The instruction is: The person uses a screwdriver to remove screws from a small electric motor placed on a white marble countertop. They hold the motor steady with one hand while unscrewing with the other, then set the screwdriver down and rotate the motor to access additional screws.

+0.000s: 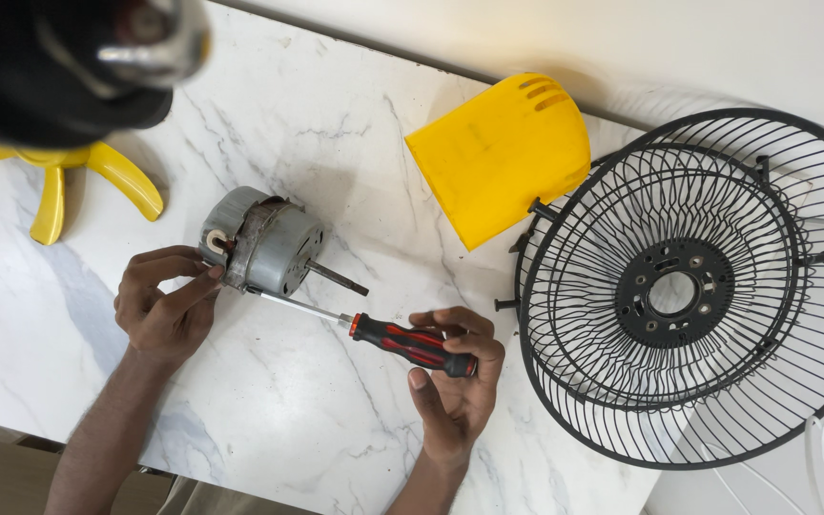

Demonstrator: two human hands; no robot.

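A grey metal fan motor [274, 245] lies on its side on the white marble table [288, 410], its shaft pointing right. My left hand [159, 300] pinches the motor's left end with thumb and fingers. My right hand [455, 381] grips the red and black handle of a screwdriver [410, 343]. The screwdriver's steel shank runs left and its tip meets the motor's lower edge.
A yellow plastic motor cover [500, 153] lies behind the motor to the right. Black wire fan guards [689, 286] lie stacked at the right. Yellow fan blades [97, 181] sit at the left under a blurred black object [59, 67]. The table's front edge runs near my arms.
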